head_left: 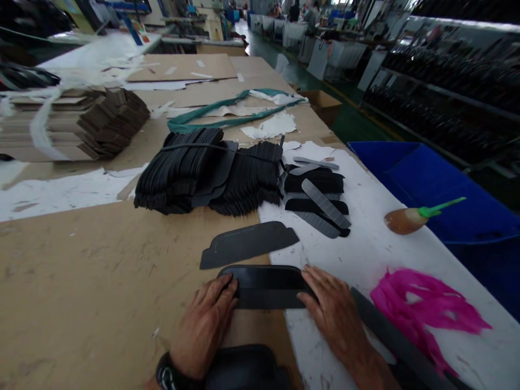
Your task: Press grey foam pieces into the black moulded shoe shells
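A black, round-cornered flat panel (270,287) lies across the seam between brown board and white sheet, its upper strip glossier than its lower one. On its left end rests my left hand (209,314), fingers stretched out and close together. My right hand (331,309) lies on the opposite end, thumb apart from the extended fingers. Both palms hide the panel's ends. Just beyond is a dark grey cut piece (249,244) with a stepped outline. Close to my left wrist, another glossy black piece (244,365) is partly cut off by the frame's lower edge.
Strapped stacks of black pieces (182,170) stand ahead, with grey and black strips (325,203) to their right. A glue bottle (406,219) with a green nozzle lies near a blue bin (430,184). Pink cloth (422,303) is at right; bundled cardboard (73,122) is at left.
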### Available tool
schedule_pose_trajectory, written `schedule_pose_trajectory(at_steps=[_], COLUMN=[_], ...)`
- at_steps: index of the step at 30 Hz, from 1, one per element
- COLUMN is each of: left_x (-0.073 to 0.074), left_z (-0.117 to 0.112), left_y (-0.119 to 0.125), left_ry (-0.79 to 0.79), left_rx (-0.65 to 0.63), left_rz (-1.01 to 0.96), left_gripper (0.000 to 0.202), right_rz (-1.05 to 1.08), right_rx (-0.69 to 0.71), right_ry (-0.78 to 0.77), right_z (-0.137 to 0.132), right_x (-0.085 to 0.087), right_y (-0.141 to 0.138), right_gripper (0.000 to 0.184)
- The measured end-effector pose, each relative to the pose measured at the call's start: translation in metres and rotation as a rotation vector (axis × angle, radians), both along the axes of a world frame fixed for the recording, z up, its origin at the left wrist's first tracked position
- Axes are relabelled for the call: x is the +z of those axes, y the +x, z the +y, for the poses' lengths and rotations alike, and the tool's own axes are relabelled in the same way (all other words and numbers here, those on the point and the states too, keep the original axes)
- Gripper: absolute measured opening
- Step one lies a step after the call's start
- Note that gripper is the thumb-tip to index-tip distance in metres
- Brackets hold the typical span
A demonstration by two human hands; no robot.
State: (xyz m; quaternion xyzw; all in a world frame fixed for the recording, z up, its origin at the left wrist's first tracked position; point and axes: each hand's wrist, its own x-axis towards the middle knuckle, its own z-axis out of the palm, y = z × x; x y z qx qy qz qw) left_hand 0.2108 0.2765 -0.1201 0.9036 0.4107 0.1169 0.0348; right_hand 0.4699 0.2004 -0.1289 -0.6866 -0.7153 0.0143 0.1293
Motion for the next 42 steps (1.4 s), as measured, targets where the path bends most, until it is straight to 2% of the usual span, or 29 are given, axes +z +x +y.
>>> schedule_pose_trajectory(at_steps=[3, 6, 11, 13, 15, 17, 19, 22, 29, 35, 39, 42], left_x=[0.002, 0.002, 0.002, 0.003, 0.003, 0.001, 0.001, 0.004, 0.014, 0.008, 0.002, 0.001], left_z=[0.011, 0.014, 0.011, 0.014, 0.019, 0.025, 0.032, 0.036, 0.03, 0.028, 0.029, 0.03], left_y=[0.002, 0.004, 0.0, -0.004, -0.008, -0.014, -0.019, -0.025, -0.028, -0.029, -0.031, -0.034], left_ry=[-0.14, -0.2, -0.333, -0.425, -0.556, -0.668, -0.745, -0.845, -1.029, -1.071, -1.082, -1.137], left_rx=[0.068, 0.169, 0.239, 0.261, 0.3, 0.343, 0.361, 0.323, 0.294, 0.363, 0.392, 0.374], left_rz=[-0.106, -0.142, -0.229, -0.292, -0.366, -0.423, -0.449, -0.49, -0.615, -0.663, -0.688, -0.716], left_gripper=[0.03, 0.029, 0.035, 0.039, 0.044, 0.048, 0.044, 0.03, 0.032, 0.032, 0.03, 0.029], right_rz=[0.09, 0.157, 0.356, 0.519, 0.791, 1.053, 1.195, 1.256, 1.26, 1.161, 1.207, 1.241], right_rx=[-0.087, -0.103, -0.178, -0.25, -0.288, -0.296, -0.303, -0.293, -0.265, -0.245, -0.217, -0.253], right_ry=[-0.049, -0.157, -0.297, -0.384, -0.449, -0.467, -0.464, -0.476, -0.487, -0.496, -0.523, -0.521], right_z=[0.017, 0.031, 0.037, 0.034, 0.032, 0.029, 0.028, 0.027, 0.029, 0.031, 0.033, 0.032], right_x=[0.01, 0.016, 0.018, 0.018, 0.016, 0.015, 0.015, 0.016, 0.015, 0.01, 0.006, 0.001], right_y=[-0.001, -0.004, -0.004, -0.002, -0.001, -0.001, -0.002, -0.005, -0.014, -0.018, -0.021, -0.022], right_gripper=[0.026, 0.024, 0.015, 0.012, 0.015, 0.026, 0.039, 0.039, 0.035, 0.032, 0.038, 0.038])
